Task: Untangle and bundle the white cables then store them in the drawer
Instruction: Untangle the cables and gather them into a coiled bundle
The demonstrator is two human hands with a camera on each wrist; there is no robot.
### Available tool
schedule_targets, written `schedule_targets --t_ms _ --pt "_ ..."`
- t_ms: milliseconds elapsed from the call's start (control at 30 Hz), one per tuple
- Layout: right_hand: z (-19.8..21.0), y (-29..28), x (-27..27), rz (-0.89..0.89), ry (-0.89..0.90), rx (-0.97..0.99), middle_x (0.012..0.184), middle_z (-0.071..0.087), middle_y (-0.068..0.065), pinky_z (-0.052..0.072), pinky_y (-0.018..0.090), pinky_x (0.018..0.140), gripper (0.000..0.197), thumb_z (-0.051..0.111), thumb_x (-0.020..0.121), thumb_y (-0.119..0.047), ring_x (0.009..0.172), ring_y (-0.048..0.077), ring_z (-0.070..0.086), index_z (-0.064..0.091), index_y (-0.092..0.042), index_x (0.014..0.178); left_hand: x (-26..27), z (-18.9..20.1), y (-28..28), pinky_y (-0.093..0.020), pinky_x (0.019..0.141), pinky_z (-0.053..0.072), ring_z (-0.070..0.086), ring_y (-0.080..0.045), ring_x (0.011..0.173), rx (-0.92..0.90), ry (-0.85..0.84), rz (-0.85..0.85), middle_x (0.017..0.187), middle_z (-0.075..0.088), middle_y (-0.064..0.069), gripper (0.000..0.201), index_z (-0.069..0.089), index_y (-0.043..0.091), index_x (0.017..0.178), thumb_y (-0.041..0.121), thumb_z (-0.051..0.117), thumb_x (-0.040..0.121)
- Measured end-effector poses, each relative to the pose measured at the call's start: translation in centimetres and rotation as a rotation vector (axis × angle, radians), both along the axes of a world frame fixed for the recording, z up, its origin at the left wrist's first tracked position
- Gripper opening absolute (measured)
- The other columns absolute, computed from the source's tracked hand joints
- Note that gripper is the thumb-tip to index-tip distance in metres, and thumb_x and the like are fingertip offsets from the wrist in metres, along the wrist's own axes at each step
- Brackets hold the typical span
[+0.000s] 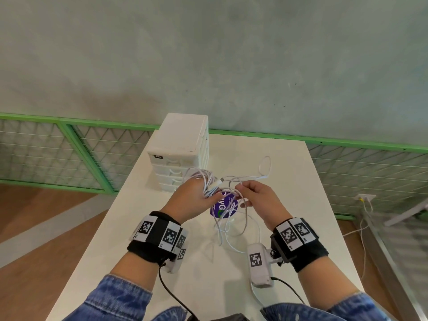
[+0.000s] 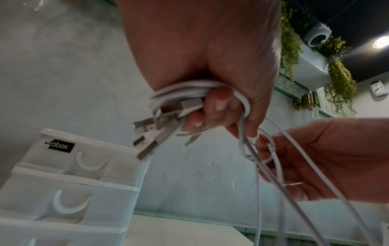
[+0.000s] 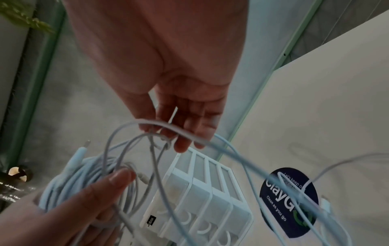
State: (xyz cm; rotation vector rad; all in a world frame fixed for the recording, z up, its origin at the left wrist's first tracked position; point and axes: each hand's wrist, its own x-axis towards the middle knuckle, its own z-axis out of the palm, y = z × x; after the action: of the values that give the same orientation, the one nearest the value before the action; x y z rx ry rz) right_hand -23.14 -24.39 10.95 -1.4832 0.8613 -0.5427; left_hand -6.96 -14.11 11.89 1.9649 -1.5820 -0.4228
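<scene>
My left hand point(image 1: 196, 195) grips a coiled bundle of white cables point(image 1: 209, 181) above the table; in the left wrist view its fingers point(image 2: 219, 103) curl round the coil point(image 2: 185, 93), with several USB plugs point(image 2: 147, 128) sticking out. My right hand point(image 1: 252, 193) pinches loose strands of the white cables point(image 1: 238, 188) just right of the bundle; its fingertips point(image 3: 183, 143) hold a knot of thin cable point(image 3: 164, 138). More loose cable point(image 1: 231, 230) hangs down onto the table. The white drawer unit point(image 1: 180, 149) stands behind my left hand, its drawers point(image 2: 84, 166) closed.
A white table point(image 1: 301, 205) carries a round purple sticker point(image 1: 223, 206) under the hands. One cable loop point(image 1: 265, 164) lies to the right of the drawer unit. A green-framed mesh railing point(image 1: 81, 154) and a grey wall lie beyond the table's far edge.
</scene>
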Motion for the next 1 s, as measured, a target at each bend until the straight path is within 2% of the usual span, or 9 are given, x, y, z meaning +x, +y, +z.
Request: schedule_targets --t_ms 200,333,500,567,633,733,800,900,1000 --pt "-0.3 -0.3 -0.3 -0.108 -0.102 -0.002 0.076 0.068 0.005 0.049 0.015 0.058 0.021 0.051 0.093 -0.009 0.065 0.009 0.066 0.062 -0.009 0.076 0.9 -0.4 0.1 -0.022 0.066 0.028 0.054 -0.018 0.095 0.016 -0.201 0.035 0.097 0.061 -0.004 0.027 0.063 0.009 0.095 0.035 0.055 0.091" --pt "-0.6 -0.3 -0.4 -0.149 -0.125 0.000 0.069 0.061 0.002 0.047 0.021 0.063 0.023 0.050 0.094 -0.010 0.065 0.013 0.057 0.063 -0.009 0.075 1.1 -0.2 0.0 -0.024 0.065 0.032 0.058 -0.019 0.086 0.017 -0.294 0.076 0.089 0.061 -0.003 0.019 0.061 0.011 0.091 0.029 0.054 0.091" --pt "0.2 -0.1 -1.0 0.023 -0.314 0.354 0.052 0.040 -0.001 0.046 0.023 0.051 0.020 0.048 0.095 -0.015 0.044 0.011 0.040 0.056 -0.004 0.081 2.6 -0.5 -0.5 -0.027 0.059 0.037 0.054 -0.019 0.069 0.109 -0.355 0.154 0.068 0.051 0.001 0.017 0.049 0.015 0.073 0.023 0.055 0.087" --pt "0.1 0.0 -1.2 0.147 -0.135 0.259 0.047 0.048 -0.005 0.046 0.025 0.051 0.010 0.058 0.089 -0.012 0.043 0.013 0.046 0.059 -0.007 0.081 3.1 -0.4 -0.5 -0.027 0.054 0.033 0.051 -0.020 0.065 0.115 -0.381 0.203 0.061 0.045 0.001 0.023 0.045 0.014 0.067 0.022 0.055 0.086" --pt "-0.4 -0.2 -1.5 0.216 0.132 -0.037 0.052 0.054 -0.009 0.046 0.023 0.054 0.011 0.067 0.081 -0.006 0.050 0.009 0.049 0.062 -0.008 0.072 3.6 -0.3 -0.5 -0.027 0.052 0.030 0.051 -0.022 0.065 0.090 -0.402 0.231 0.063 0.049 -0.001 0.023 0.049 0.012 0.068 0.023 0.055 0.087" --pt "-1.7 -0.9 -1.5 0.065 0.264 -0.313 0.053 0.046 -0.005 0.034 0.020 0.054 0.018 0.065 0.079 -0.003 0.048 0.001 0.039 0.058 -0.003 0.063 3.7 -0.4 -0.2 -0.027 0.051 0.030 0.050 -0.020 0.063 0.062 -0.420 0.257 0.065 0.052 -0.001 0.024 0.059 0.010 0.079 0.030 0.054 0.091" --pt "-2.0 -1.1 -1.5 -0.075 0.066 -0.118 0.060 0.056 -0.002 0.040 0.018 0.061 0.021 0.064 0.081 -0.002 0.057 0.001 0.049 0.062 -0.011 0.063 3.7 -0.7 -0.1 -0.026 0.048 0.027 0.046 -0.018 0.059 0.045 -0.412 0.289 0.058 0.043 0.003 0.027 0.053 0.012 0.072 0.032 0.055 0.090" --pt "-1.4 -0.8 -1.4 -0.062 -0.318 0.202 0.076 0.069 0.010 0.055 0.024 0.080 0.025 0.053 0.088 0.004 0.081 0.018 0.068 0.064 -0.010 0.070 3.9 -1.2 -0.1 -0.027 0.051 0.031 0.048 -0.020 0.058 0.031 -0.380 0.327 0.059 0.047 0.001 0.027 0.049 0.012 0.068 0.028 0.057 0.089" --pt "-1.0 -0.4 -1.3 -0.053 -0.464 0.305 0.068 0.064 0.008 0.056 0.034 0.085 0.022 0.047 0.090 0.005 0.073 0.022 0.067 0.066 -0.004 0.086 3.7 -1.2 -0.2 -0.027 0.056 0.036 0.051 -0.021 0.064 0.053 -0.333 0.348 0.068 0.054 -0.004 0.016 0.054 0.009 0.075 0.022 0.058 0.085"
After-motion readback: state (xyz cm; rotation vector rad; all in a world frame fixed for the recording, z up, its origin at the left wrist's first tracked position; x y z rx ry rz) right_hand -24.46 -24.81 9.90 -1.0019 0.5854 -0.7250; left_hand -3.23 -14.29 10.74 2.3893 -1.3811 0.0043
